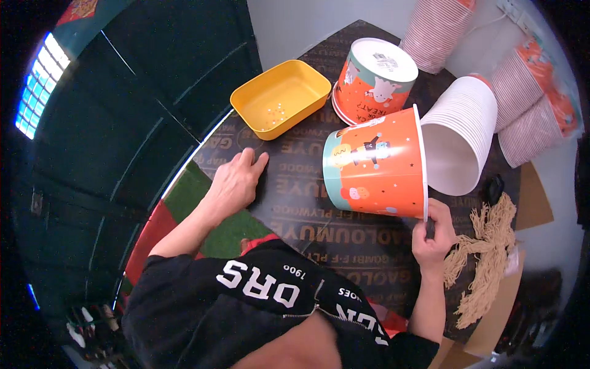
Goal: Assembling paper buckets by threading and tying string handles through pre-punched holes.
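while the person leans over the dark board (pixel 307 203), their right hand (pixel 432 237) pinches the near rim of an orange paper bucket (pixel 376 165) lying on its side, mouth to the right; the fingertips are tucked behind the rim, so how far they curl is hard to tell. the left hand (pixel 236 181) rests flat on the board, fingers spread and empty, just near of a yellow tray (pixel 281 97) holding a few small pale bits too tiny to identify. farther off an upturned bucket (pixel 375 80) stands, and white nested buckets (pixel 461 132) lie to the right. tan strings (pixel 482 258) lie at the right edge, partly hidden by the wrist.
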Tool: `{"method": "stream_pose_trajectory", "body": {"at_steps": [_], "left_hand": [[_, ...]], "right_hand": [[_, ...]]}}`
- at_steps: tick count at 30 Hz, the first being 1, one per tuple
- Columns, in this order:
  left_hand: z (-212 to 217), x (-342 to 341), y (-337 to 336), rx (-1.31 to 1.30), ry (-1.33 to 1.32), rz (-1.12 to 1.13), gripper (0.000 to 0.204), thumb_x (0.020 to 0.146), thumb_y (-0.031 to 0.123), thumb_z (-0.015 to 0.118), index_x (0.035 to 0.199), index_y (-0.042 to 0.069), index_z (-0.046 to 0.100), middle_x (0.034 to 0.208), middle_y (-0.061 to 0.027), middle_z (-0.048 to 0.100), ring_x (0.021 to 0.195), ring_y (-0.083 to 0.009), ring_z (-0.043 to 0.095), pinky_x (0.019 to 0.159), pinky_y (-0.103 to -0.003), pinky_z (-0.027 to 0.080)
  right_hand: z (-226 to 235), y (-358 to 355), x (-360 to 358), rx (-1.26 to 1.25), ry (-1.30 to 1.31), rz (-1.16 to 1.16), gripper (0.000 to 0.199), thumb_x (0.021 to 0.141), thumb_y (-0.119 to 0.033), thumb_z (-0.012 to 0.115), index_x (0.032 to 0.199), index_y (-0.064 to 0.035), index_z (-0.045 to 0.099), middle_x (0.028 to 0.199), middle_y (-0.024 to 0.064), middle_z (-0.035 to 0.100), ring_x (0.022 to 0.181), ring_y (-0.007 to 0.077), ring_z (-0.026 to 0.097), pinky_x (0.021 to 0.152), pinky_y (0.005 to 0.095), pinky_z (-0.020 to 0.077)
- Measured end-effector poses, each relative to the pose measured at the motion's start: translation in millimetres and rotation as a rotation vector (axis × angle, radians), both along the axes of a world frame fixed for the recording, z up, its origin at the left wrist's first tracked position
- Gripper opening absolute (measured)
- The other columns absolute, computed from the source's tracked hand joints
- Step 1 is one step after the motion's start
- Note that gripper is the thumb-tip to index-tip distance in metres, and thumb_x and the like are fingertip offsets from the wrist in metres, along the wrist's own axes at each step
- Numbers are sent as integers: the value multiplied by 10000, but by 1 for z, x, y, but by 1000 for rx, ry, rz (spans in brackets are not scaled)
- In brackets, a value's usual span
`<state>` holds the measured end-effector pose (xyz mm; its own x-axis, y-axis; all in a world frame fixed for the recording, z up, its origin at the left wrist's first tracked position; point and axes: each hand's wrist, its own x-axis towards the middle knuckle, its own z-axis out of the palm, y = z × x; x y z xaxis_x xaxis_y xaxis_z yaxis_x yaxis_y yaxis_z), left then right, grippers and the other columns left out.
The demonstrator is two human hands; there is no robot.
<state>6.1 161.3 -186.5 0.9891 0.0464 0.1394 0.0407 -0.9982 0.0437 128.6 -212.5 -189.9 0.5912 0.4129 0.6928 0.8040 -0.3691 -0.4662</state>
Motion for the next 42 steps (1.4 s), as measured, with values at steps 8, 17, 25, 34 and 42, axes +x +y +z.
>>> {"method": "stream_pose_trajectory", "body": {"at_steps": [8,17,25,34,42], "left_hand": [[23,-56,13,-38,49,-354,539,746,58,652,1254,-71,524,1090,-152,532,963,-312,569,825,-382,510],[-13,-64,47,-62,-114,-566,362,778,52,644,1130,-30,613,1042,-133,576,895,-315,596,762,-405,523],[-21,-65,54,-122,-219,-587,278,763,36,661,1038,5,631,1003,-138,588,864,-315,607,715,-406,522],[50,61,40,-191,-717,-321,116,772,-47,686,864,-10,627,824,-145,601,743,-328,626,628,-367,520],[55,104,46,0,-223,-134,345,851,11,502,1141,70,678,870,-167,717,829,-363,696,774,-440,558]], "right_hand": [[3,3,0,14,3,7,265,715,131,565,953,19,600,978,166,665,826,290,663,725,331,535],[1,6,-5,32,30,29,241,728,123,587,946,21,604,968,155,667,818,282,668,731,329,533],[1,7,-4,57,28,44,246,726,127,581,946,20,602,959,163,663,817,294,671,739,334,537],[1,3,-5,84,-14,43,263,711,110,598,950,0,605,951,163,662,804,315,682,707,346,549],[-4,2,4,115,-12,118,293,701,86,641,970,-14,583,964,147,637,769,328,666,649,366,547]]}}
